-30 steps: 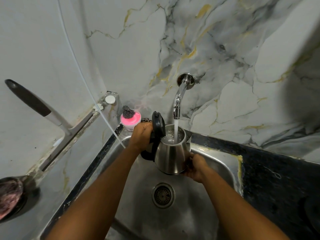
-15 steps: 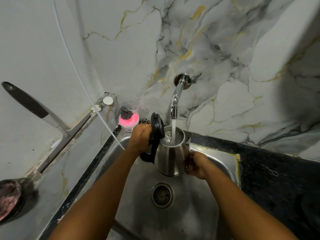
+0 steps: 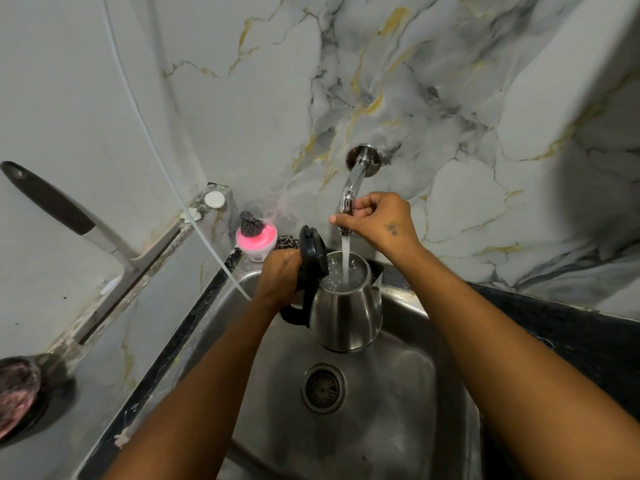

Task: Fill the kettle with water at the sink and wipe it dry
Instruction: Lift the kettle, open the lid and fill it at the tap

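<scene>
A steel kettle [image 3: 346, 317] with a black handle hangs over the steel sink [image 3: 408, 403], its black lid [image 3: 313, 254] flipped open. My left hand [image 3: 278, 278] grips the kettle's handle. Water runs from the wall tap [image 3: 353, 181] into the kettle, which holds bubbling water near its rim. My right hand [image 3: 375, 221] is closed around the tap's lower end, just above the stream. No cloth is in view.
A pink soap tub [image 3: 256, 242] with a dark scourer on top stands at the sink's back left corner. A black-handled utensil [image 3: 62, 209] leans on the left counter. The drain [image 3: 323, 388] lies below the kettle. Dark countertop [image 3: 571, 341] runs right of the sink.
My right hand has left the kettle's base and risen to grip the tap's end. The left hand still holds the kettle under the running water.
</scene>
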`<state>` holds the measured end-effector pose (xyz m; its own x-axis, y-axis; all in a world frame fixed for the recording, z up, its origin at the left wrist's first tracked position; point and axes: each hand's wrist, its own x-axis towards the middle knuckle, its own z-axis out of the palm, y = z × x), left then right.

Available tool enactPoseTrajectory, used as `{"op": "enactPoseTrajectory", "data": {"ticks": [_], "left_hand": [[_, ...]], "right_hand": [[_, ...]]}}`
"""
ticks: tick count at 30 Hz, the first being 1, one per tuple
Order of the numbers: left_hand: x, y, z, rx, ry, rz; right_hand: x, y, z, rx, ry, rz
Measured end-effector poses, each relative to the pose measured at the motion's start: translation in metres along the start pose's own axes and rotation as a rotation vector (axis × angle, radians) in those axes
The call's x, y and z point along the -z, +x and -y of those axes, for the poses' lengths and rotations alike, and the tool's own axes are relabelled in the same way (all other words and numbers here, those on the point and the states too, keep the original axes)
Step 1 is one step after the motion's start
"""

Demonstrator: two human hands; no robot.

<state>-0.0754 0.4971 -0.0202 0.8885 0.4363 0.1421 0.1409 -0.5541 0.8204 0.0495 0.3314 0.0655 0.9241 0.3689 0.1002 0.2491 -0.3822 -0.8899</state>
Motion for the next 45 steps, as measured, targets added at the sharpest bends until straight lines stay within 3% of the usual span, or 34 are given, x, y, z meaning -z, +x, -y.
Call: {"op": "enactPoseTrajectory", "data": {"ticks": [12,21,33,35,37,39,41,43,45], "left_hand": [[0.01,-0.013,-0.01,0.035,-0.131,-0.045],[0.015,-0.021,-0.02,-0.021,-0.132,-0.06],[0.003,-0.019,-0.015,-0.043,0.106,-0.045],[0.003,-0.023,-0.013,-0.058,0.138,-0.048],[0.004,-0.029,-0.011,-0.059,0.121,-0.063],[0.002,-0.034,-0.011,-0.011,0.008,-0.067],[-0.002,-0.038,-0.013,0.073,-0.187,-0.045],[-0.006,-0.042,-0.015,0.15,-0.27,-0.024],[-0.01,-0.049,-0.016,0.169,-0.243,-0.001]], "right_hand": [[-0.019,-0.014,0.0,0.075,-0.125,-0.098],[0.003,-0.001,-0.021,-0.052,0.409,0.179],[-0.001,0.009,-0.047,-0.227,0.761,0.26],[-0.001,0.001,-0.064,-0.315,0.787,0.151],[-0.001,-0.022,-0.093,-0.532,0.58,0.021],[-0.003,-0.061,-0.122,-0.859,0.407,0.15],[-0.007,-0.096,-0.14,-1.054,0.498,0.367],[-0.009,-0.114,-0.149,-1.094,0.694,0.38],[-0.005,-0.123,-0.149,-1.071,0.722,0.346]]}}
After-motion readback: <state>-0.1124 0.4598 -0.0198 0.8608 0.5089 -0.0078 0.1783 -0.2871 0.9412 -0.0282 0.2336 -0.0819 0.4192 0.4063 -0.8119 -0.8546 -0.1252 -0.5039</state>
